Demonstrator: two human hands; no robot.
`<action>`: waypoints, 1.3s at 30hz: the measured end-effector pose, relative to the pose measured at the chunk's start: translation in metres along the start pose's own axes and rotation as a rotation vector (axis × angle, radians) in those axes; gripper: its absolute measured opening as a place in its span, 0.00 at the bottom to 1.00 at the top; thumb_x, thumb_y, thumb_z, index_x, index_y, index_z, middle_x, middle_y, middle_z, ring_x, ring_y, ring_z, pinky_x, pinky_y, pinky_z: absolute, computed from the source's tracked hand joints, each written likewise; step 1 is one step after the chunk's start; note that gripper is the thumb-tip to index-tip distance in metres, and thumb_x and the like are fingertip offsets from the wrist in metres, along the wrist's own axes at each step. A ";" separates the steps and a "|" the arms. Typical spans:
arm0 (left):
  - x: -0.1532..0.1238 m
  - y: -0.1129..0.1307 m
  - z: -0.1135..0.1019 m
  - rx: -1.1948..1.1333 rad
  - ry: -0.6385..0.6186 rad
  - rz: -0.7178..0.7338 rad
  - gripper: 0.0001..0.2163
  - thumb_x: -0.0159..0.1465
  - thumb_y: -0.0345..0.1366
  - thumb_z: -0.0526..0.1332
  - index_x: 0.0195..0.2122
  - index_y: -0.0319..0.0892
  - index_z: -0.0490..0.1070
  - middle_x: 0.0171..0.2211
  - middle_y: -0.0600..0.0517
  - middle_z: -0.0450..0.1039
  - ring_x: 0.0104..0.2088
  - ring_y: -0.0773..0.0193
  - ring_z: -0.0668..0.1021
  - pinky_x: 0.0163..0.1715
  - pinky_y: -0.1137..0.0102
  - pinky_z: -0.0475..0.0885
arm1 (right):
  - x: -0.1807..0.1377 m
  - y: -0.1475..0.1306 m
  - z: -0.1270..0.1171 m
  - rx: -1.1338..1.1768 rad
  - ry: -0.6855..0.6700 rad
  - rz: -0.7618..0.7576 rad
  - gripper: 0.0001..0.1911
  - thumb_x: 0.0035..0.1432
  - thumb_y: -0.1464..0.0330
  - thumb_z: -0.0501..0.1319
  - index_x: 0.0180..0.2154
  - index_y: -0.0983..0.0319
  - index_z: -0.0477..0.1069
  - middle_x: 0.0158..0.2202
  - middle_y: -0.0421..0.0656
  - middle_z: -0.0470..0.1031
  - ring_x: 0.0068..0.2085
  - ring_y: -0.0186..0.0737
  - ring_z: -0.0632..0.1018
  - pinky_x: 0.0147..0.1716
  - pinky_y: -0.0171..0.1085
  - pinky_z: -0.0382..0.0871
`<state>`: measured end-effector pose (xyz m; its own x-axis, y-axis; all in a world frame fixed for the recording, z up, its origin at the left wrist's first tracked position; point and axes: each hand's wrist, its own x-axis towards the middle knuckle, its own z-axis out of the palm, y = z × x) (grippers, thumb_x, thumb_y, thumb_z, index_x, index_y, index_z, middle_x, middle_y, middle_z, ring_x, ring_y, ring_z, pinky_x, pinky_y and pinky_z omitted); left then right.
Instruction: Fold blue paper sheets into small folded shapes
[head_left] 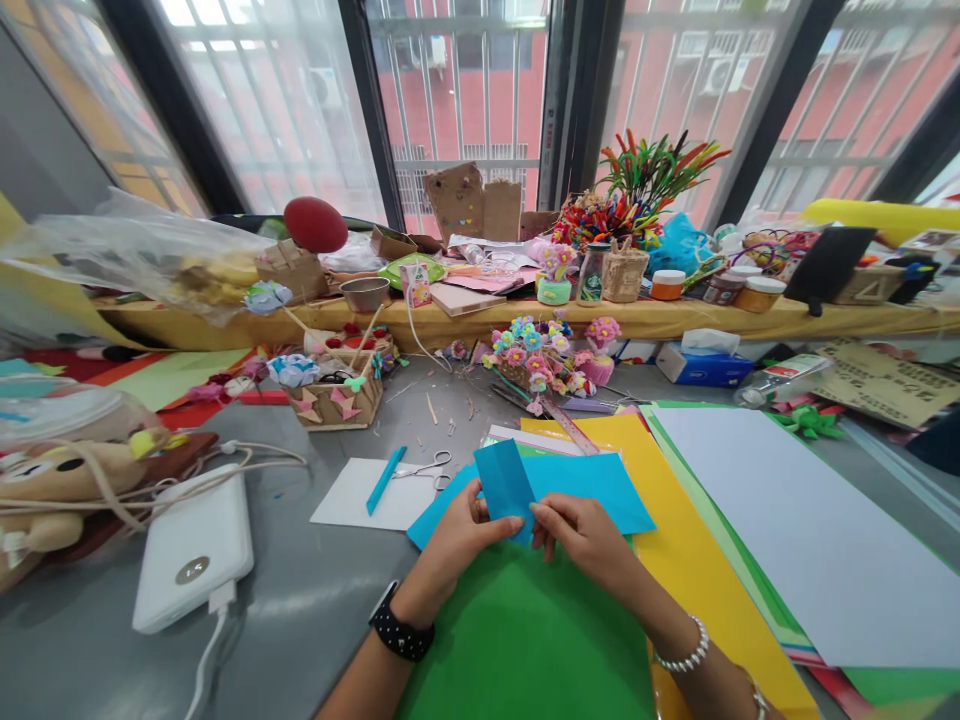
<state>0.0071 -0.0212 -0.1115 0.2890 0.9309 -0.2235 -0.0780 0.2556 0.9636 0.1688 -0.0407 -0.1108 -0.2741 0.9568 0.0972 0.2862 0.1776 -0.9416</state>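
Between my hands is a small piece of blue paper point(504, 474) with a crease down it, held up at a tilt. My left hand point(472, 525) grips its lower left part, thumb across the front. At the lower right edge, my right hand point(574, 535) pinches the same piece between thumb and fingers. Behind it lies a larger blue sheet point(607, 488), and below my hands is a green sheet point(540, 640). Left of them, scissors point(427, 466) and a narrow blue strip point(386, 480) rest on a white card point(341, 495).
A white power bank point(199, 550) with a cable lies at left. Stacked coloured paper point(787, 530) covers the right side. A woven basket point(337, 405), paper flowers point(536, 355) and a blue tissue box point(705, 365) stand farther back, below a cluttered ledge point(465, 320).
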 end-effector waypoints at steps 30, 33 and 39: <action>0.002 -0.008 0.002 0.111 -0.018 0.114 0.12 0.47 0.41 0.64 0.26 0.37 0.69 0.23 0.54 0.69 0.25 0.65 0.69 0.27 0.71 0.65 | 0.000 0.005 0.005 -0.112 0.261 -0.067 0.09 0.52 0.64 0.57 0.29 0.64 0.67 0.23 0.41 0.72 0.24 0.36 0.73 0.21 0.31 0.68; 0.002 -0.009 0.003 0.135 -0.029 0.102 0.13 0.47 0.43 0.64 0.25 0.37 0.70 0.21 0.55 0.68 0.24 0.66 0.68 0.25 0.71 0.63 | -0.001 0.005 0.005 -0.180 0.330 -0.129 0.07 0.53 0.66 0.57 0.32 0.64 0.68 0.24 0.42 0.73 0.26 0.36 0.74 0.23 0.32 0.70; -0.001 -0.004 0.005 0.168 0.007 0.103 0.15 0.49 0.43 0.62 0.15 0.40 0.60 0.15 0.60 0.53 0.18 0.72 0.58 0.18 0.74 0.53 | -0.003 0.006 0.008 -0.355 0.407 -0.347 0.05 0.55 0.70 0.56 0.33 0.63 0.69 0.27 0.44 0.74 0.27 0.37 0.75 0.27 0.35 0.71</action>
<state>0.0122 -0.0245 -0.1146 0.2807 0.9519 -0.1230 0.0540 0.1123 0.9922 0.1641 -0.0442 -0.1195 -0.0550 0.8284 0.5574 0.5492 0.4913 -0.6760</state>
